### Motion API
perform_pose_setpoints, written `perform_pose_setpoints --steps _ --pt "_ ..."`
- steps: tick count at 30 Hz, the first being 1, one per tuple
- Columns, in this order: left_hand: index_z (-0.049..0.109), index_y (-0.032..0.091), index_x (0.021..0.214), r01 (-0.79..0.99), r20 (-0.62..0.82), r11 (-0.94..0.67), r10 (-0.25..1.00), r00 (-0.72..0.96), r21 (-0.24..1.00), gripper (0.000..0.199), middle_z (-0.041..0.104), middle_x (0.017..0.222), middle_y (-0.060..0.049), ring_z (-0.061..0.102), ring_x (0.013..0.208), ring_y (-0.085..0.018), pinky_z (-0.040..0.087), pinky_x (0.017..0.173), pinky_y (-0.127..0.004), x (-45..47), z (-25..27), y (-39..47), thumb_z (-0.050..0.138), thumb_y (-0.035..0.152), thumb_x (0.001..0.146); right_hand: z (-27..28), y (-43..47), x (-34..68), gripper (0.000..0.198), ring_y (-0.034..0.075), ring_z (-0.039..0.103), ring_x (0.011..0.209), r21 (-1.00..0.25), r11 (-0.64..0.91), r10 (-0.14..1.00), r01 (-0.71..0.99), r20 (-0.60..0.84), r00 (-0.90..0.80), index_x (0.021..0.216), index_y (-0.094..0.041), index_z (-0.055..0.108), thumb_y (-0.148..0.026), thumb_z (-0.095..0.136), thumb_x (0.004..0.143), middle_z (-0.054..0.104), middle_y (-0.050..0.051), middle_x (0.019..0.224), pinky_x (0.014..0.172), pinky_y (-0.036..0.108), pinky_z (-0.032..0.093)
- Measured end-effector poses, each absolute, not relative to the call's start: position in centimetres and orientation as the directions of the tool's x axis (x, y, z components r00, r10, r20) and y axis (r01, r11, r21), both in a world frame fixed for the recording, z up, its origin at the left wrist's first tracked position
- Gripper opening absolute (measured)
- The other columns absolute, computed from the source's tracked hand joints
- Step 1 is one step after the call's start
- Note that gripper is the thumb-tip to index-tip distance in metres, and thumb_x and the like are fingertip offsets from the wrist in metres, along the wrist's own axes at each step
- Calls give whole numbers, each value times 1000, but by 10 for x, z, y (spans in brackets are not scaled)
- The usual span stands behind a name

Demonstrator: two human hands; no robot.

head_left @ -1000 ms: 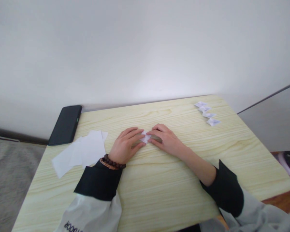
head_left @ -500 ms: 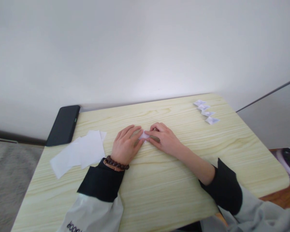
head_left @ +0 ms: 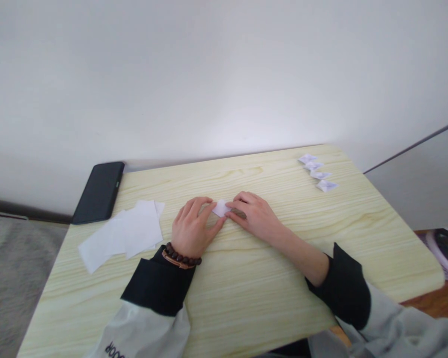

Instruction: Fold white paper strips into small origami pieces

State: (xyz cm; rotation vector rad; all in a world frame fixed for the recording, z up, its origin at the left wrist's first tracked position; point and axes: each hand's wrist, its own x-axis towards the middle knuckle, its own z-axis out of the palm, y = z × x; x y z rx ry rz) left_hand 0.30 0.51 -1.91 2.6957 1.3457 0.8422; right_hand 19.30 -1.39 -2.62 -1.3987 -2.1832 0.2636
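A small folded piece of white paper [head_left: 221, 208] lies between my two hands near the middle of the table. My left hand [head_left: 193, 223] has its thumb and index finger at the paper's left side and lower edge. From the right, my right hand [head_left: 254, 214] pinches the paper's right end between thumb and fingers. My fingertips cover parts of the paper, so its full shape is hidden. Left of my left hand, flat white paper sheets [head_left: 144, 226] overlap on the table.
Several small folded paper boats [head_left: 326, 185] stand in a row at the far right of the wood-grain table [head_left: 254, 293]. A black phone-like device [head_left: 99, 193] lies at the left edge. A white wall [head_left: 224, 79] rises behind the table.
My left index finger has drawn back a little, so more of the folded paper shows. The right hand stays almost in place at the paper's right end.
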Motion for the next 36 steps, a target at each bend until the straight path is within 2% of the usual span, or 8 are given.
perform_pose_setpoints --steps 5,12,16,23,30,36 --pt "68 22 91 746 470 -631 735 488 214 16 68 100 -5 60 97 -24 49 85 -37 7 -17 0 61 33 82 -28 -17 192 25 18 57 79 -386 393 902 834 340 -268 94 -19 69 -38 54 89 63 6 87 72 31 46" --pt "69 21 88 728 443 -646 736 512 231 17 69 101 -5 59 97 -24 49 85 -37 2 -17 5 60 35 84 -18 -19 190 25 15 58 74 -265 401 900 877 289 -325 93 -20 69 -36 50 91 64 5 84 67 28 43" --pt "69 21 89 695 455 -672 718 527 255 18 70 97 -4 60 93 -22 50 83 -36 -2 -17 9 62 37 82 -21 -15 197 28 15 59 77 -315 474 872 822 293 -391 100 -19 68 -38 49 92 64 4 86 69 27 44" --pt "70 17 86 637 523 -736 645 557 228 18 71 90 -6 62 87 -21 52 78 -35 -3 -19 12 66 34 80 -27 -8 204 29 12 59 70 -440 495 865 749 330 -378 96 -17 70 -41 54 88 64 3 84 64 23 44" --pt "70 18 84 625 552 -755 613 565 199 15 71 87 -4 63 85 -19 54 77 -32 -3 -20 15 63 31 82 -28 -8 205 30 11 59 69 -450 509 857 734 344 -383 94 -18 70 -42 54 88 64 3 84 63 22 45" --pt "70 17 86 601 537 -770 607 586 215 18 71 89 -5 63 86 -20 54 77 -33 -3 -19 14 64 34 82 -29 -8 205 24 11 58 69 -420 538 836 731 380 -397 90 -21 71 -35 51 91 65 3 84 62 22 43"
